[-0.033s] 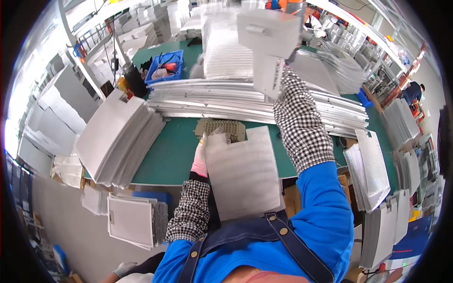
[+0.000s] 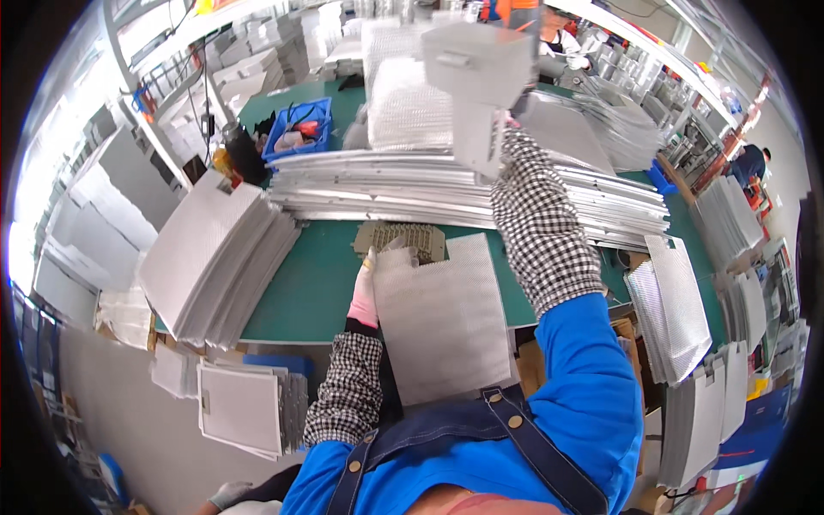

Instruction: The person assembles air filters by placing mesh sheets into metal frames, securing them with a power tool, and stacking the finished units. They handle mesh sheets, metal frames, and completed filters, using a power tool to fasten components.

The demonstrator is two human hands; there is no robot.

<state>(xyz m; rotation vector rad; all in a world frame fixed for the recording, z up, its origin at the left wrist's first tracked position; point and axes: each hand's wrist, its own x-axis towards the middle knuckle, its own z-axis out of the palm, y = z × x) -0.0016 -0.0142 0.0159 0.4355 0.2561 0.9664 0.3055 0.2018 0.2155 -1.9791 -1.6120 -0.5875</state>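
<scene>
My left hand (image 2: 364,287), in a pale pink glove, grips the upper left edge of a silver mesh panel (image 2: 446,326) with a notched top. The panel slants from the green table down toward my lap. At its notch sits a beige ribbed block (image 2: 386,239), partly covered by the panel and my fingers. My right arm reaches up and forward in a checked sleeve. A white box-shaped device (image 2: 476,64) with a slotted lower part hides most of my right hand (image 2: 512,123); only a bit of pink glove shows, and its fingers cannot be made out.
Long silver strips (image 2: 378,189) lie across the green table (image 2: 292,292). Mesh panel stacks stand at the left (image 2: 202,249) and right (image 2: 674,309). A blue basket (image 2: 298,129) and a dark bottle (image 2: 245,154) are at the back left. Another person's gloved hand (image 2: 230,493) shows lower left.
The white device and my right forearm appear slightly farther left. My left hand keeps its place on the mesh panel.
</scene>
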